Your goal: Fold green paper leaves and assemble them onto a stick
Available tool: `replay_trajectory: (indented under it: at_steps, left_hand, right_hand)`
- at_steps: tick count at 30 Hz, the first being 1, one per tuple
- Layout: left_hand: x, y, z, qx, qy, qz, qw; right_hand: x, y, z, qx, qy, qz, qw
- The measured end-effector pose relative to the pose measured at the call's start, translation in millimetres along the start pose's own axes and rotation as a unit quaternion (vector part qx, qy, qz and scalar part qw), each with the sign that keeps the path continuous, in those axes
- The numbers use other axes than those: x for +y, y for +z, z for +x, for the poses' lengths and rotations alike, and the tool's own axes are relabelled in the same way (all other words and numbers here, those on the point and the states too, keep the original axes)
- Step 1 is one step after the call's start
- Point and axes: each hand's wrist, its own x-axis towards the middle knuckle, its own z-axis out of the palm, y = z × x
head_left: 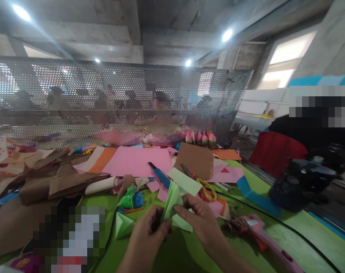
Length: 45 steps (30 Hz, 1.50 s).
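A folded piece of light green paper (172,199) stands between my two hands above the green table. My left hand (152,229) pinches its lower left edge, thumb against fingers. On its right side, my right hand (197,216) grips the paper between thumb and fingers. Left of my left hand lies another folded green paper piece (123,225). Part of a pale green sheet (183,223) shows beneath my hands. Just beyond them, a flat light green strip (185,181) rests near a blue utility knife (161,176) and yellow-handled scissors (208,189).
A pink glue gun (270,239) lies at the right, by a black cable (300,240). Pink paper (138,161) and brown paper (196,159) cover the back. A perforated metal screen (112,102) stands behind. A person sits at the far right near a red chair (277,151).
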Motion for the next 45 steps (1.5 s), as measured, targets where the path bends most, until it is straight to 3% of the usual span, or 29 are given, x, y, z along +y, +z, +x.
replay_trajectory:
  at_steps: [22, 29, 45]
  left_hand:
    - [3, 1.5, 1, 0.016, -0.031, 0.005, 0.999]
    - [6, 2.8, 0, 0.083, 0.017, -0.081, 0.993]
    - [4, -3.9, 5, 0.106, 0.017, 0.018, 0.994]
  right_hand:
    - [7, -1, 2, 0.006, -0.035, 0.03, 0.999]
    - [2, -3, 7, 0.03, 0.021, 0.151, 0.988]
    - [-3, -1, 4, 0.041, 0.005, 0.147, 0.988]
